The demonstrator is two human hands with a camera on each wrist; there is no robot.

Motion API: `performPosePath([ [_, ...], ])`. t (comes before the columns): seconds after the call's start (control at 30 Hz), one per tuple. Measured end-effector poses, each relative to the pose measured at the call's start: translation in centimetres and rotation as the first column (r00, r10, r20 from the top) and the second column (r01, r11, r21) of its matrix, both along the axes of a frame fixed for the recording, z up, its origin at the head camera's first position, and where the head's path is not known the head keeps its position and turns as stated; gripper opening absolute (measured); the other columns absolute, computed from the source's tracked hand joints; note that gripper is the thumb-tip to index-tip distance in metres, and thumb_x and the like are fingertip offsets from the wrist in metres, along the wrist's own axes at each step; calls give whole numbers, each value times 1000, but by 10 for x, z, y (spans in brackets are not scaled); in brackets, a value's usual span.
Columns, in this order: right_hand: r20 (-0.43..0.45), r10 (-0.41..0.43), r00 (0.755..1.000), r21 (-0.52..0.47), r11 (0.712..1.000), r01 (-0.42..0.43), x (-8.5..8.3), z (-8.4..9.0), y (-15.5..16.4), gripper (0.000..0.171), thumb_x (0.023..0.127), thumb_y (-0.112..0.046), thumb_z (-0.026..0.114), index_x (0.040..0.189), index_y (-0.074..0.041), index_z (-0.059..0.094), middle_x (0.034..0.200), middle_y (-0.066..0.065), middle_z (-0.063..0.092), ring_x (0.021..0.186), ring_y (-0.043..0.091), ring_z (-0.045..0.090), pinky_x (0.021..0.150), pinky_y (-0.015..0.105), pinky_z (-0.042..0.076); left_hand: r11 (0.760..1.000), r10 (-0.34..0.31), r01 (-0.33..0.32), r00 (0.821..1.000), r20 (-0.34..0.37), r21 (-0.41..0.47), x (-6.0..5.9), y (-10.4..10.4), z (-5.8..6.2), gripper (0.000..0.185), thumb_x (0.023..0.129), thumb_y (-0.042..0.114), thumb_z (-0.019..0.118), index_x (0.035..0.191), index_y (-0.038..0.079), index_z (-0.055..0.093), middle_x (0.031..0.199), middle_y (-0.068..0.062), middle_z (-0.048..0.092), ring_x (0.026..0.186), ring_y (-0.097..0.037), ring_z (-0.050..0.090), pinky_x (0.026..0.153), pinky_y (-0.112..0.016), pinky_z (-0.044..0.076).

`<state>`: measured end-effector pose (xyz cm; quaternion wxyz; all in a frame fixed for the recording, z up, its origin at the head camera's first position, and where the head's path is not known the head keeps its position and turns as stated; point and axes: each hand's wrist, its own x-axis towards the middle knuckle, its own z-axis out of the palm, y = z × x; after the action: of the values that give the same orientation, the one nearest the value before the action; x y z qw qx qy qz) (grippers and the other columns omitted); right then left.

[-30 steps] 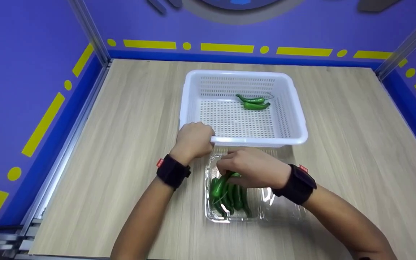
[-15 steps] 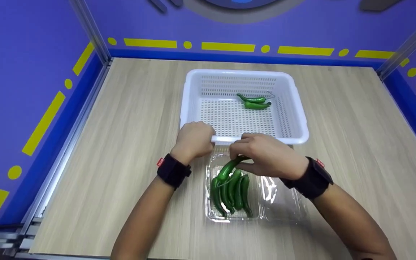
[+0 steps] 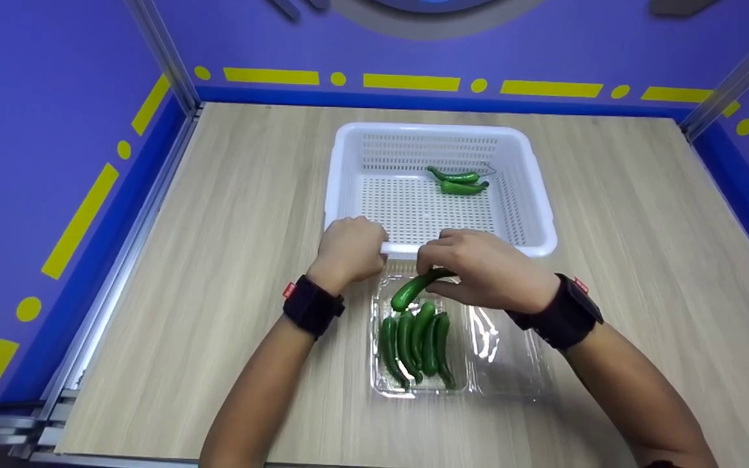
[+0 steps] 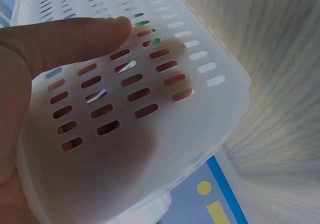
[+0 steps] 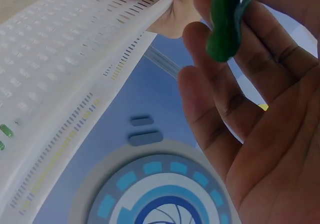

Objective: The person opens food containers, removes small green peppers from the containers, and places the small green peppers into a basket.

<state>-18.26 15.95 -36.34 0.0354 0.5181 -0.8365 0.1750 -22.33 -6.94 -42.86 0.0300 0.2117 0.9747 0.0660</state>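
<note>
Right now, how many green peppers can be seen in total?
7: one held in the right hand, pepper; four in the clear tray, peppers; two in the white basket, peppers. Others may be hidden under the hand.

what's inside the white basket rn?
Two green peppers lie side by side near the far right of the white basket. The near wall, left hand and right hand hide its nearest floor strip.

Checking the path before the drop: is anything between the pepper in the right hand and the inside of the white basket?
Only the basket's near rim, which lies between the held pepper and the basket floor. The right hand holds the pepper just short of that rim; the left hand grips the rim to the side. Two peppers lie at the far side.
</note>
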Motion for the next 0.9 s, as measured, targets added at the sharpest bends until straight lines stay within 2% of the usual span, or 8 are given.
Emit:
performPosePath([
  [0.37,34,-91,995,-30,995,92,-15,-3,13,19,83,-17,82,90,-19,65,81,-9,63,78,10,58,70,31,49,1000,1,-1,1000,-5,15,1,-1,-2,34,75,7,60,59,21,34,59,6,39,59,-18,50,57,-41,50],
  [0.67,76,-94,993,-107,989,102,-30,-1,25,17,84,-17,82,93,-18,67,87,-9,67,85,12,61,78,34,49,1000,5,-5,1000,5,9,1,1,-1,33,76,9,62,59,21,37,59,5,43,59,-19,52,55,-39,48],
  [0.9,106,-105,989,-161,979,121,-41,1,31,17,84,-13,81,94,-16,68,91,-8,70,87,11,64,80,35,49,1000,15,-15,1000,13,-4,0,1,-1,27,78,11,64,61,20,44,65,2,56,65,-22,59,61,-42,51],
])
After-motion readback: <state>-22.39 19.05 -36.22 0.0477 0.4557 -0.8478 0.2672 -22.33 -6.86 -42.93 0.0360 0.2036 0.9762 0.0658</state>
